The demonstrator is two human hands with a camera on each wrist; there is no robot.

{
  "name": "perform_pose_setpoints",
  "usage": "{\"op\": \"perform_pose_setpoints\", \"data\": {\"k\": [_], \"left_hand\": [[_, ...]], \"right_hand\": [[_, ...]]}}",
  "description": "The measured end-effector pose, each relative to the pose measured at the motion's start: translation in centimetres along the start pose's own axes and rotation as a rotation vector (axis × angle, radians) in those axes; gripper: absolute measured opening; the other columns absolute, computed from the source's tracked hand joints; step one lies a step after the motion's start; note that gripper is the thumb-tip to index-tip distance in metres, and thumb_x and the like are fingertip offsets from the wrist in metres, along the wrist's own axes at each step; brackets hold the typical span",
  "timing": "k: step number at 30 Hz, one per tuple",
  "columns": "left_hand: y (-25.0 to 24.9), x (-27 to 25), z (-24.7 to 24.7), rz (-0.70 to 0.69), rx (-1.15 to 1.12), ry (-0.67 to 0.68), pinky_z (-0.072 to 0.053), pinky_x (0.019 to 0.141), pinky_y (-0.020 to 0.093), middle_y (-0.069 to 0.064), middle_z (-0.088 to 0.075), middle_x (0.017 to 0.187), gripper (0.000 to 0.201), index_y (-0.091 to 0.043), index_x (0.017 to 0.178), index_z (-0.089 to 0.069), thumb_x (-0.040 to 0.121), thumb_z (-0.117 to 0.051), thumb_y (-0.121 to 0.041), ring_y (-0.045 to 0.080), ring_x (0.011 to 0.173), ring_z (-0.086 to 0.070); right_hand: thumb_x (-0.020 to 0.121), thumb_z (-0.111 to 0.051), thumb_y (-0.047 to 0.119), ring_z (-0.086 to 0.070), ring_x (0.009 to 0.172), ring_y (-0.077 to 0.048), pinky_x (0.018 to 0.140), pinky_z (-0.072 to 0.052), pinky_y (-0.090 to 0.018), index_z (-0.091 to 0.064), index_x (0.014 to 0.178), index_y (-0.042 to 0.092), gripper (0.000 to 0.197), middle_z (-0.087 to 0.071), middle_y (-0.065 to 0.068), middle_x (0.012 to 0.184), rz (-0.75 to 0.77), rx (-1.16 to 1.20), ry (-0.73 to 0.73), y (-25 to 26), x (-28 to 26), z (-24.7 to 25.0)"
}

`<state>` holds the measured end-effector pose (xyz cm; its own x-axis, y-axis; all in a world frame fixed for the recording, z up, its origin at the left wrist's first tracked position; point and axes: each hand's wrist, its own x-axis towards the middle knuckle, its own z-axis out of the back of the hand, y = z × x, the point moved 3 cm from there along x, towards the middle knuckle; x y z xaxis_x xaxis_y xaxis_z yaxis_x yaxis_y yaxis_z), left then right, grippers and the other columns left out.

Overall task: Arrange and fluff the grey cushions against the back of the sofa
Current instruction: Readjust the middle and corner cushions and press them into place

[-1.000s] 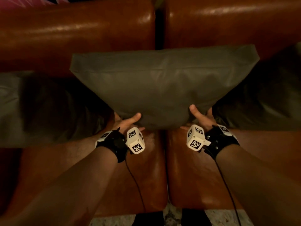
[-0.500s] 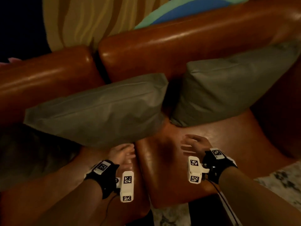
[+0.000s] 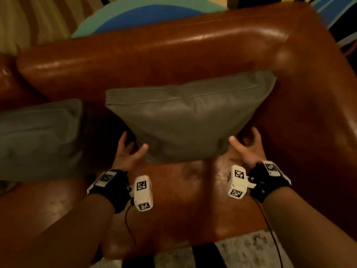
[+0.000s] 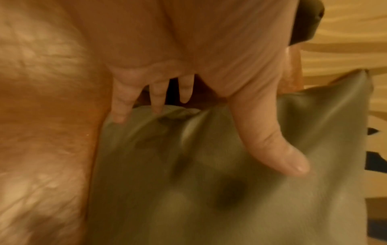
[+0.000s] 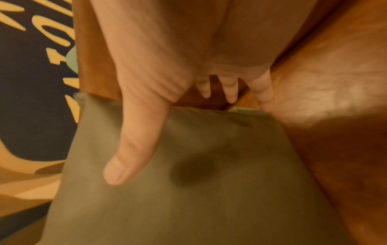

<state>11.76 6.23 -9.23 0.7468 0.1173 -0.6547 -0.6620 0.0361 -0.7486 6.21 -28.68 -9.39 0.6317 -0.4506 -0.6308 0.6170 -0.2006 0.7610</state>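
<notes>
A grey cushion (image 3: 185, 120) leans upright against the brown leather sofa back (image 3: 154, 55), in the right corner by the armrest. My left hand (image 3: 133, 144) is at its lower left corner, thumb on the front face and fingers spread along the side edge. My right hand (image 3: 244, 138) mirrors this at the lower right corner. The left wrist view shows the left hand's (image 4: 209, 137) fingertips touching the cushion (image 4: 209, 190). In the right wrist view the right hand's (image 5: 173, 132) thumb lies on the cushion (image 5: 199, 190). A second grey cushion (image 3: 38, 136) stands to the left.
The sofa's right armrest (image 3: 318, 97) rises close beside my right hand. The bare leather seat (image 3: 183, 200) lies in front of the cushion. A patterned rug (image 3: 241, 248) shows below the seat edge. A patterned surface of yellow, blue and green (image 3: 146, 18) is behind the sofa.
Both hands left the middle cushion and moved right to the corner cushion's lower corners. My view swung right with them. The middle cushion stays against the back.
</notes>
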Motion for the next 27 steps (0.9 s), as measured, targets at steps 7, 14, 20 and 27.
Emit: {"op": "perform_pose_setpoints", "data": {"k": [7, 14, 20, 27], "left_hand": [[-1.0, 2.5, -2.7, -0.123, 0.111, -0.038, -0.040, 0.102, 0.038, 0.010, -0.033, 0.158, 0.106, -0.023, 0.157, -0.012, 0.077, -0.077, 0.002, 0.028, 0.144, -0.035], [-0.1, 3.3, -4.3, -0.129, 0.019, -0.043, -0.056, 0.091, 0.052, 0.006, -0.059, 0.138, 0.108, -0.020, 0.146, -0.039, 0.054, -0.094, -0.033, 0.027, 0.119, -0.062], [0.3, 3.9, -9.3, -0.070, -0.131, -0.001, -0.057, 0.091, 0.047, 0.004, -0.070, 0.123, 0.100, -0.016, 0.132, -0.059, 0.043, -0.100, -0.038, 0.022, 0.109, -0.069], [-1.6, 5.0, -7.9, -0.191, -0.037, 0.007, -0.058, 0.088, 0.046, -0.001, -0.066, 0.126, 0.101, -0.024, 0.138, -0.049, 0.049, -0.098, -0.026, 0.020, 0.113, -0.066]], "right_hand": [[0.065, -0.089, 0.013, -0.064, 0.105, -0.001, 0.085, -0.060, -0.038, -0.025, 0.152, 0.029, 0.109, -0.056, 0.003, 0.134, 0.148, 0.016, 0.144, 2.2, 4.1, -1.5], [0.044, -0.099, 0.029, -0.069, 0.112, -0.028, 0.084, -0.055, -0.063, -0.052, 0.132, 0.036, 0.100, -0.071, 0.000, 0.124, 0.098, 0.207, 0.253, 2.1, 5.2, -1.7], [0.070, -0.083, 0.006, -0.070, 0.108, -0.020, 0.074, -0.062, -0.044, -0.050, 0.136, 0.028, 0.076, -0.073, 0.009, 0.114, 0.152, 0.180, 0.251, 3.7, 5.8, 2.2], [0.079, -0.075, -0.007, -0.070, 0.108, -0.015, 0.080, -0.060, -0.042, -0.042, 0.141, 0.029, 0.079, -0.070, 0.009, 0.119, 0.170, 0.216, 0.240, 1.8, 6.5, -0.1]]}}
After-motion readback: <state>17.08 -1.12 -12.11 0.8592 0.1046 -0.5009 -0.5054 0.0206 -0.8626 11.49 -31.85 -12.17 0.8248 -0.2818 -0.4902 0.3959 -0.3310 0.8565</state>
